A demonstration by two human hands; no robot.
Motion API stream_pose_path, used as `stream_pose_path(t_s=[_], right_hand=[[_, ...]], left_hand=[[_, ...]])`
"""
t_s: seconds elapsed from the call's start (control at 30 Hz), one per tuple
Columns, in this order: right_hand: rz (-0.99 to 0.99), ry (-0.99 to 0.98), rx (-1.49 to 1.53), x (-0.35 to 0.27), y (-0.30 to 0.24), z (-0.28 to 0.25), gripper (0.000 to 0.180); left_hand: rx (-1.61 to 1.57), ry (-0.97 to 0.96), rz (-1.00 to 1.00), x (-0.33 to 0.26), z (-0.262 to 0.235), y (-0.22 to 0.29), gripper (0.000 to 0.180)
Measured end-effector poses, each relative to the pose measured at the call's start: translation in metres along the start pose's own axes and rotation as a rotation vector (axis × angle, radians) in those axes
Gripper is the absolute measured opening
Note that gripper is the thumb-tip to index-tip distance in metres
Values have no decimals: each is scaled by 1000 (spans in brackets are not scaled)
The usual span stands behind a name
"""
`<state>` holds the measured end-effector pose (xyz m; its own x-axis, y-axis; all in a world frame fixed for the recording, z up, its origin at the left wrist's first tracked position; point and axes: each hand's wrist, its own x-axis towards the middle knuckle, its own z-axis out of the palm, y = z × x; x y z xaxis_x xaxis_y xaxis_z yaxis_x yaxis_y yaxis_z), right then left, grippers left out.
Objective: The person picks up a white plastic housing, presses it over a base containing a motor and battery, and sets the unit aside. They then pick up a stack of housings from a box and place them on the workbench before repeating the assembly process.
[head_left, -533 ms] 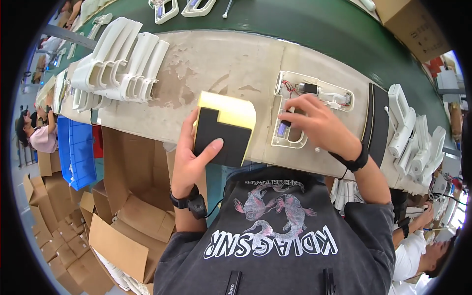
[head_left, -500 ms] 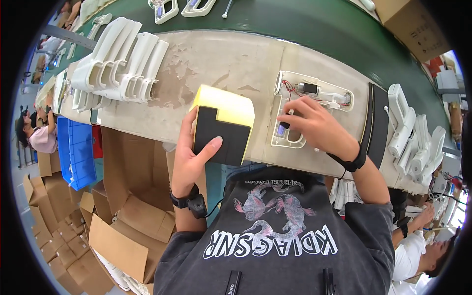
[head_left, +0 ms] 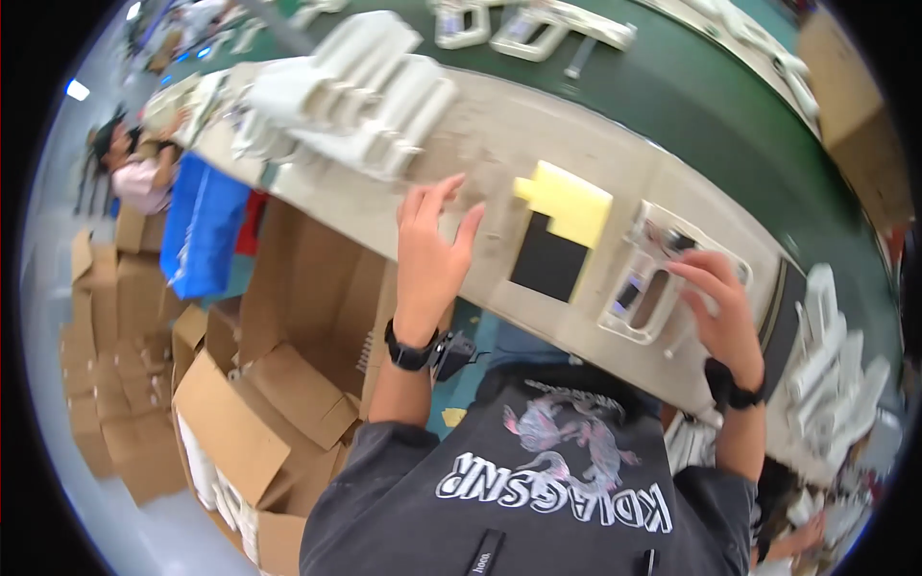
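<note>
My left hand [head_left: 432, 259] is raised with its fingers apart and holds nothing, over the table's near edge below the stacked white plastic shells [head_left: 370, 106]. To its right a black foam sheet [head_left: 550, 257] on yellow backing paper [head_left: 571, 204] lies on the table. Beside that rests an open white plastic housing [head_left: 615, 322] with a looped handle, a dark motor [head_left: 678, 240] and a small black piece [head_left: 629, 291] in its handle part. My right hand [head_left: 722, 312] hovers at the housing's right side, fingers bent but apart, with nothing visible in them.
Several white parts [head_left: 828, 360] lie at the right beyond a dark strip [head_left: 788, 312]. A green conveyor belt [head_left: 663, 82] runs along the far side, carrying white housings [head_left: 528, 34]. Open cardboard boxes [head_left: 230, 422] and a blue bin [head_left: 204, 226] stand at the left.
My left hand has let go of the black-and-yellow sheet, which now lies on the table, and is raised empty. My right hand has drawn back from the housing's handle. The view has turned.
</note>
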<state>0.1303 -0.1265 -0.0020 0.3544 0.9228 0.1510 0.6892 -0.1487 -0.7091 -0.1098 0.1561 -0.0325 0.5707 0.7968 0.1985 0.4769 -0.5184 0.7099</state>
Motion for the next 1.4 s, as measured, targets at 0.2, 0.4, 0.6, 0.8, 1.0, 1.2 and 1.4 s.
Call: stream_pose_path(t_s=[0.2, 0.4, 0.6, 0.8, 1.0, 1.2, 1.4], right_hand=[[69, 60, -27, -6, -9, -17, 29], [74, 31, 37, -12, -11, -12, 25], [27, 22, 25, -18, -8, -13, 25], [79, 159, 13, -40, -12, -36, 25], [-44, 407, -109, -18, -12, -84, 36], [-334, 255, -572, 20, -10, -100, 71], [-102, 55, -346, -12, 35, -82, 78]], left_hand=[[613, 517, 375, 115, -83, -5, 51], [719, 114, 309, 203, -126, -24, 55], [934, -149, 158, 230, -106, -4, 37], [798, -17, 473, 218, -127, 0, 30], [579, -274, 872, 66, -106, 167, 46], [524, -652, 1428, 12, -15, 172, 41], [486, -773, 1618, 22, 30, 156, 24]])
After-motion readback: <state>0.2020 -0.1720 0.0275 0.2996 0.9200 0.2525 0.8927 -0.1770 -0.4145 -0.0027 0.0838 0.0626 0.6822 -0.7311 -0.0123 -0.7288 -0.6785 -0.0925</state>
